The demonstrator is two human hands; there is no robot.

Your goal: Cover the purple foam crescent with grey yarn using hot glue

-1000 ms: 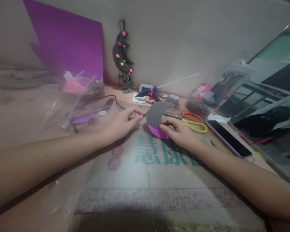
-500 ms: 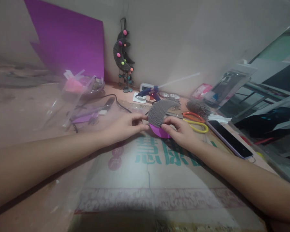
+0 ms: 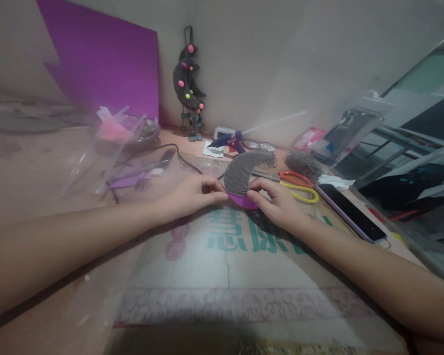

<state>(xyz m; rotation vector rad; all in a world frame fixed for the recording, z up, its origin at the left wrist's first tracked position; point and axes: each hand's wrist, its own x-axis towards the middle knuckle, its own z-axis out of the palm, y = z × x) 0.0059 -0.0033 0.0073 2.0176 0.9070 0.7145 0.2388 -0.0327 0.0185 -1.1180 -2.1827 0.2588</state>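
Left hand and right hand each pinching yarn-wrapped purple crescent, grip clenched, scissors just beside on tabletop

A purple sheet leans on the wall beside a moon ornament. On the counter lie a glue gun, scissors and a phone.
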